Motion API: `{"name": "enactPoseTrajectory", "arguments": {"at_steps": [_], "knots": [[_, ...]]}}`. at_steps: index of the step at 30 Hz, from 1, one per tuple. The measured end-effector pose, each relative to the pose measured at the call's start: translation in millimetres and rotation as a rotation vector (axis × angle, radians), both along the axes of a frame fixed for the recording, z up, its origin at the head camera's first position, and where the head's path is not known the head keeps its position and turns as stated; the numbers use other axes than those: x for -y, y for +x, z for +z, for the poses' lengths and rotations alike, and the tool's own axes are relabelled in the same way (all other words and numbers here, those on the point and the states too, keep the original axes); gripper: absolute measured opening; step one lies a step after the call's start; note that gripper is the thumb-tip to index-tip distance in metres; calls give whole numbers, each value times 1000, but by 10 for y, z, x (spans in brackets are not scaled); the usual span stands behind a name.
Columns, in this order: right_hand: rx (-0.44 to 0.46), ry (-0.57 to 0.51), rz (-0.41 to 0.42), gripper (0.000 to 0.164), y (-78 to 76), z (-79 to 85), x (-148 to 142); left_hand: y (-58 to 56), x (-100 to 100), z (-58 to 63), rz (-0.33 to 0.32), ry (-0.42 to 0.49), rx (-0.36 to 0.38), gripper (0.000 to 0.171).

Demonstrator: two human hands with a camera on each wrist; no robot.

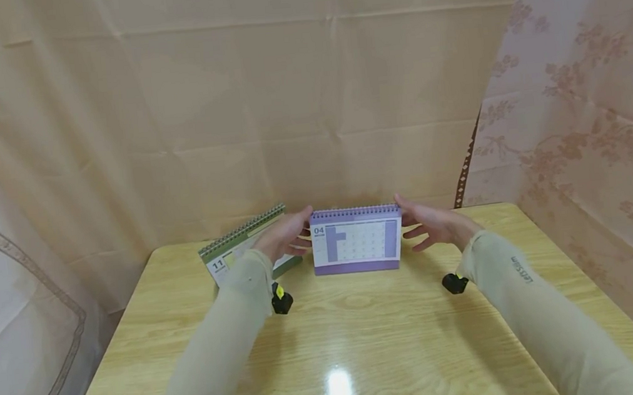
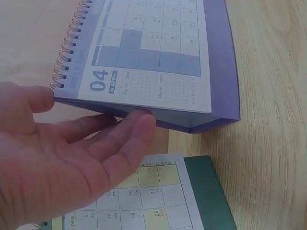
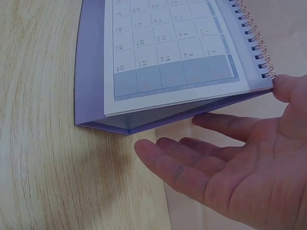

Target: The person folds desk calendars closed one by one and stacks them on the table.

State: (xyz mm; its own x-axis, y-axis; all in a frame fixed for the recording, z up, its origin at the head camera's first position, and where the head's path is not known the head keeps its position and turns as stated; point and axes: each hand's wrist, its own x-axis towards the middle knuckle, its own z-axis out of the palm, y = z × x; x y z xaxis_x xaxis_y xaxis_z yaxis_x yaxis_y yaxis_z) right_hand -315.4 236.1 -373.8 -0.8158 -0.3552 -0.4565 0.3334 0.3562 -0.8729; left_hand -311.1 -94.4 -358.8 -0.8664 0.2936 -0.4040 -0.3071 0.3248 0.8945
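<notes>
A purple desk calendar [image 1: 357,241] showing month 04 stands upright at the back middle of the table, spiral binding along its top. My left hand [image 1: 288,232] holds its left side, thumb at the top corner by the binding, forefinger reaching behind the back panel in the left wrist view. Its other fingers bend loosely below. On the opposite side, my right hand [image 1: 434,222] holds the top right corner by thumb and forefinger, the remaining fingers spread apart from the card. A green desk calendar [image 1: 217,266] showing 11 stands angled behind my left hand and forearm, partly hidden.
The wooden table [image 1: 363,338] reaches back to a beige curtain [image 1: 285,100]. A floral curtain [image 1: 588,136] hangs at the right and a white cloth [image 1: 14,299] at the left. Black wrist cameras hang beneath both cuffs.
</notes>
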Motion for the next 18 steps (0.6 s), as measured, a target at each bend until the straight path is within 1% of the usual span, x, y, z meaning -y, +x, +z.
{"name": "enactPoseTrajectory", "arguments": {"at_steps": [5,10,14,18], "knots": [[11,-1,-10,90,19,-12,-2,19,-25,-1,10,2,-5,57],[15,-1,-17,93,41,-12,-27,8,-68,-32,19,18,-7,56],[3,9,-12,97,28,-10,-28,-3,-81,-48,30,28,-10,56],[-4,17,-8,94,6,-6,-12,1,-53,-61,40,23,-12,57]]}}
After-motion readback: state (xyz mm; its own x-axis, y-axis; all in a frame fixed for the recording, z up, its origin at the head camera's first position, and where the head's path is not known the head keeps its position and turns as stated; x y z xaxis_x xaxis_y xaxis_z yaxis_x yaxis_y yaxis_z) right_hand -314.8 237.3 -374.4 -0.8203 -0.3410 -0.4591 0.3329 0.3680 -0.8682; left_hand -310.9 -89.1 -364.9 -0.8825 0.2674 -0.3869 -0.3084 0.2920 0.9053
